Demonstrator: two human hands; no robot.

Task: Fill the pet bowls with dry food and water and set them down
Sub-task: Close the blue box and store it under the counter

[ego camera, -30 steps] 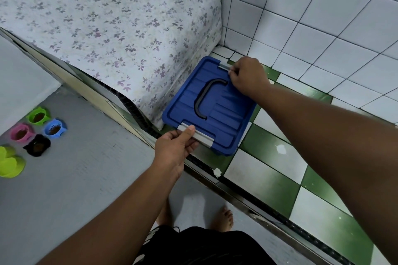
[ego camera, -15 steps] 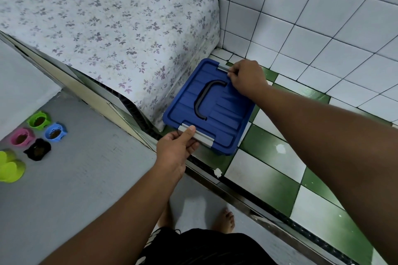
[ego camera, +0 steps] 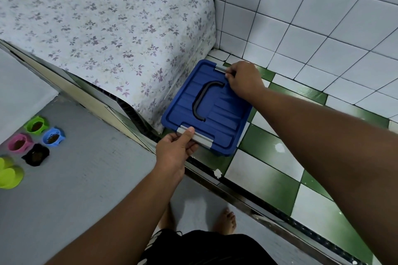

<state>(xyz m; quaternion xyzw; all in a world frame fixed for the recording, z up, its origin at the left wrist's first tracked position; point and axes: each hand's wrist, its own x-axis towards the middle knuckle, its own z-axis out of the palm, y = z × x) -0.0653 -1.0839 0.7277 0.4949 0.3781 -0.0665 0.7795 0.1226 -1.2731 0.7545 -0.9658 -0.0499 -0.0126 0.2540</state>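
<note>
Your left hand [ego camera: 174, 153] pinches the near clip [ego camera: 197, 136], a grey latch on the edge of the blue box [ego camera: 217, 118] closest to you: the thumb lies on top of it and the fingers curl underneath. Your right hand [ego camera: 243, 80] reaches over the lid to the opposite edge, where its curled fingers grip the far clip [ego camera: 220, 69]. Between your hands, the black handle [ego camera: 202, 101] lies flat in the lid's recess. The box sits on the green and white floor tiles [ego camera: 269, 150], tucked just beside the corner of the mattress [ego camera: 103, 28] with its flowered sheet and near the white tiled wall [ego camera: 301, 17]. A metal door track [ego camera: 215, 180] runs between those tiles and the grey floor [ego camera: 75, 189] where your bare feet [ego camera: 226, 219] stand. The pet bowls are on that grey floor, well apart from the box, off to your left: a green bowl [ego camera: 36, 126], a blue bowl [ego camera: 52, 136], a pink bowl [ego camera: 19, 143] and a black bowl [ego camera: 36, 155] clustered close together, each with brown dry food in it. Just beside them, at the frame's edge, sits a lime-green bowl [ego camera: 9, 174], and you cannot tell what it holds.
</note>
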